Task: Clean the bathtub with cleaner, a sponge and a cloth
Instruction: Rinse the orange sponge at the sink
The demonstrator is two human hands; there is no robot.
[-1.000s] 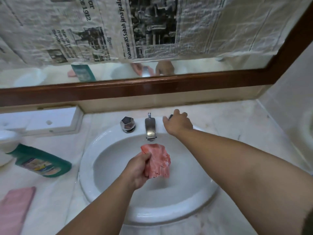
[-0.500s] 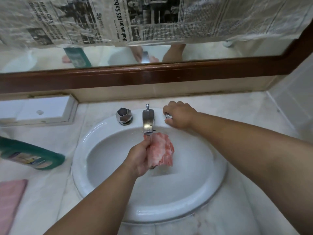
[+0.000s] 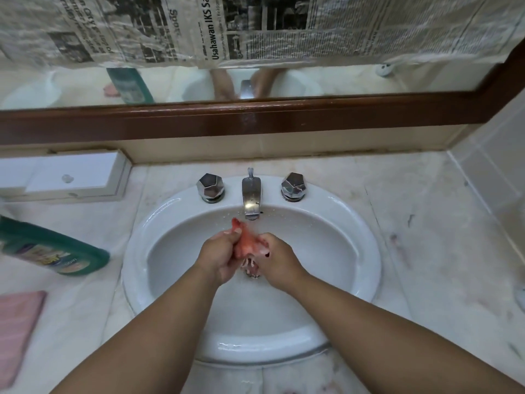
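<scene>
Two bare hands meet over the middle of one oval white basin [image 3: 366,223]: the left hand [image 3: 220,255] and the right hand [image 3: 279,261] both have their fingers curled tight round a single coral-pink sponge [image 3: 245,245], squeezed into a crumpled, wet twist between them (its top corner pokes up above the left thumb), and water dribbles from it toward the drain [image 3: 252,275] just below. Three chrome fittings stand on the basin's back rim: one flat, tapered spout [image 3: 251,200] in the centre and two faceted, gem-shaped knobs [image 3: 210,186], one on each side of it. Droplets bead on the glossy porcelain near the spout. One green plastic cleaner bottle [image 3: 56,248] lies on its side on the pale marbled counter [image 3: 426,251] left of the basin, and one flat pink cloth [image 3: 17,328], ribbed in fine stripes, lies at the left edge, apart from the bottle. One white rectangular box [image 3: 71,174] sits against the back wall at left. One mirror with a dark glossy wooden frame [image 3: 255,120] spans the wall, its upper part covered with wrinkled newspaper [image 3: 255,27]
</scene>
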